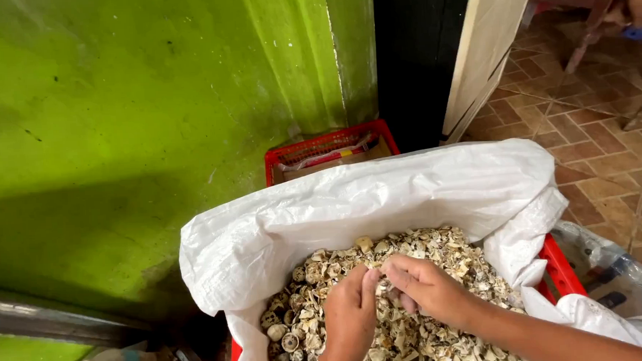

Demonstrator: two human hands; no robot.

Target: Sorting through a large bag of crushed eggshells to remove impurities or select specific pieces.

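Both hands are working over a big white sack (379, 192) full of pale shell pieces (411, 256). The left hand (350, 316) and right hand (423, 284) are meeting fingertip to fingertip, pinching one small piece between them just above the pile. A red crate (319, 148) is sitting behind the sack, against the green wall (116, 124).

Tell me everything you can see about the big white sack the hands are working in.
The white sack looks like woven plastic, crinkled and slightly shiny. Its mouth stands open with the rim rolled outward into a thick cuff. It sits in a red crate beside a green wall and is filled nearly to the top with pale, broken shell pieces. The left hand and right hand meet over the pile, pinching a small piece between them; neither visibly touches the fabric.
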